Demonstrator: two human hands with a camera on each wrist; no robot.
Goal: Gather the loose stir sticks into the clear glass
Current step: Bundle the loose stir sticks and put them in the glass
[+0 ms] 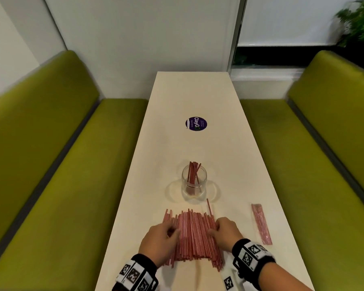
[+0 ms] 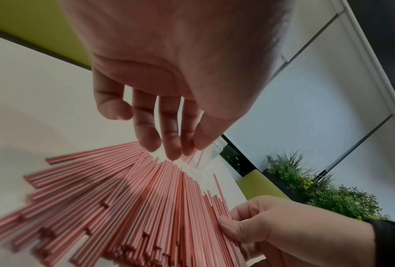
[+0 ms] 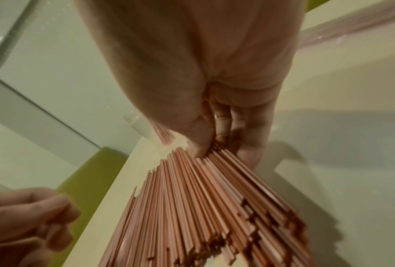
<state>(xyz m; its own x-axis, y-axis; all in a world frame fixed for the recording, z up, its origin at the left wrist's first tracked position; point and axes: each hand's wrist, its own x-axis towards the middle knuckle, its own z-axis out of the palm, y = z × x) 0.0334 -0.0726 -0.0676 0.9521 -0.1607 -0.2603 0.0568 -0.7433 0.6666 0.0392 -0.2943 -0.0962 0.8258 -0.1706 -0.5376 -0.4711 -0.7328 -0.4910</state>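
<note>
A clear glass [image 1: 194, 184] stands upright mid-table with several red stir sticks [image 1: 193, 172] leaning in it. Just in front of it lies a wide flat pile of loose red stir sticks [image 1: 192, 236]. My left hand [image 1: 173, 231] is at the pile's left side, and its relaxed fingers [image 2: 172, 150] touch the sticks [image 2: 134, 207] without holding any. My right hand [image 1: 213, 229] is at the pile's right side. Its thumb [image 3: 200, 144] presses on top of a bunch of sticks [image 3: 203, 207], with the fingers curled beside and under them. The glass [image 3: 141, 126] shows beyond the right thumb.
A sealed plastic packet of sticks [image 1: 261, 224] lies on the table to the right of the pile. A round purple sticker [image 1: 196, 123] is farther up the narrow cream table [image 1: 229, 143]. Green bench seats [image 1: 57, 185] run along both sides.
</note>
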